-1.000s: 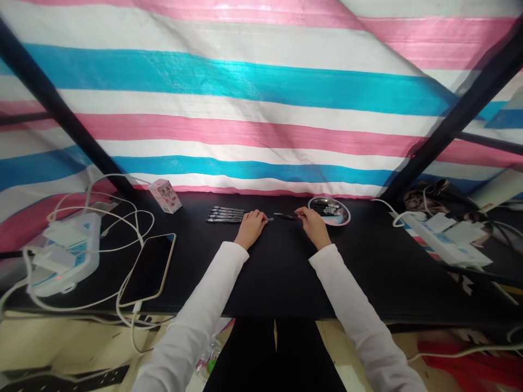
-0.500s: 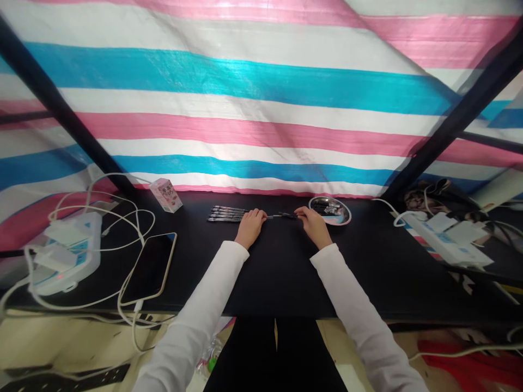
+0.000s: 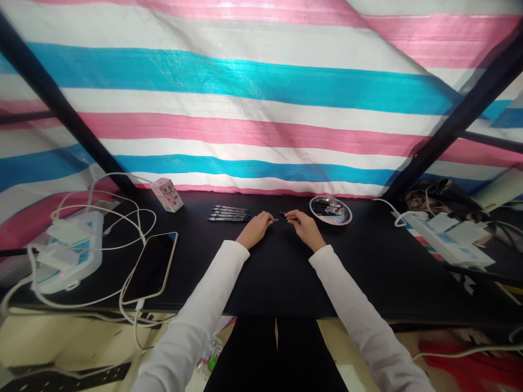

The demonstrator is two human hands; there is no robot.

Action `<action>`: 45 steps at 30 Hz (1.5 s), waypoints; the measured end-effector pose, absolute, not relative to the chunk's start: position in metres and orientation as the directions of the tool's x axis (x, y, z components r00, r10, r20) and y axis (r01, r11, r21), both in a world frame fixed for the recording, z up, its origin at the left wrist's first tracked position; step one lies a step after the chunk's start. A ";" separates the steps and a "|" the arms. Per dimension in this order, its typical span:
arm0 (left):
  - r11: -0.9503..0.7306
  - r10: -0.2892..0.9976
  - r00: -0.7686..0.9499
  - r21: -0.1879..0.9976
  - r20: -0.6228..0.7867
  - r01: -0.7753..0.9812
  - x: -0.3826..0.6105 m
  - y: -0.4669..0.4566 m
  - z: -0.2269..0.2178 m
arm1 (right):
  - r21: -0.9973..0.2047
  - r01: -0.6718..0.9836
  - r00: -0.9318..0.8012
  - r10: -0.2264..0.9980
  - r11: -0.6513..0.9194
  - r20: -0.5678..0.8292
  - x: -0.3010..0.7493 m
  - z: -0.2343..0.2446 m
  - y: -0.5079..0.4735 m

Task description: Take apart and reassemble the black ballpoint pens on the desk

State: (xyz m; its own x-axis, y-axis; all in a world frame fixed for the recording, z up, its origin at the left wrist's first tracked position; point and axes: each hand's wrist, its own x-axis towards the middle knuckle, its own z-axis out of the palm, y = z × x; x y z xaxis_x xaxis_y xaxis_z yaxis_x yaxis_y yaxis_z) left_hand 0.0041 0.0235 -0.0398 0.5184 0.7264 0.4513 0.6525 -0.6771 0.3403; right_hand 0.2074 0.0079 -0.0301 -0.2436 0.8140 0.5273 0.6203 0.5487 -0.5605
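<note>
My left hand [image 3: 255, 229] and my right hand [image 3: 306, 228] are close together over the black table, fingers pinched on opposite ends of a thin dark pen [image 3: 280, 220]. Much of the pen is hidden by the fingers. Just behind my right fingertips lies a small dark piece [image 3: 282, 213], too small to name. Left of my left hand, several clear-and-black pens [image 3: 229, 213] lie side by side in a row. Beyond my right hand, a shiny metal dish [image 3: 348, 220] holds more dark pen-like parts [image 3: 328, 208].
A smartphone [image 3: 150, 268] on a white cable lies at the left, near a power strip [image 3: 87, 253] with tangled cords. A small pink box [image 3: 167, 195] stands at the back. Another power strip [image 3: 453, 239] lies at the right. Behind the table [image 3: 278, 272] hangs a striped sheet [image 3: 245, 128].
My hands have come closer together, the right moving left along the pen and the left slightly right. The small dark piece now shows behind my right fingers.
</note>
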 end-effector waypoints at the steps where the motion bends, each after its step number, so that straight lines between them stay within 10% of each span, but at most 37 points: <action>1: -0.674 0.730 0.512 0.356 0.452 0.647 0.004 0.023 -0.040 | -0.563 0.621 -0.245 0.817 0.546 0.522 0.207 -0.031 0.008; 13: -0.588 0.791 0.389 0.411 0.472 0.697 -0.001 0.025 -0.036 | -0.542 0.691 -0.137 0.823 0.478 0.552 0.206 -0.026 0.003; 27: -0.531 0.810 0.309 0.400 0.498 0.747 -0.003 0.026 -0.033 | -0.242 0.867 -0.298 0.842 0.435 0.449 0.209 -0.044 0.010; 45: -0.524 0.796 0.323 0.317 0.511 0.791 -0.007 0.028 -0.034 | -0.267 0.887 -0.169 0.805 0.376 0.569 0.216 -0.026 0.007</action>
State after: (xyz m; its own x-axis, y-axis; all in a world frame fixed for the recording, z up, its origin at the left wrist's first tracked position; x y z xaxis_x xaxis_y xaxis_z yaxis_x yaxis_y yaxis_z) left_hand -0.0072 0.0279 -0.0345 0.3228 0.7965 0.5113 0.7908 -0.5238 0.3167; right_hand 0.2163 0.0074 -0.0261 -0.1690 0.8046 0.5693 0.8874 0.3756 -0.2674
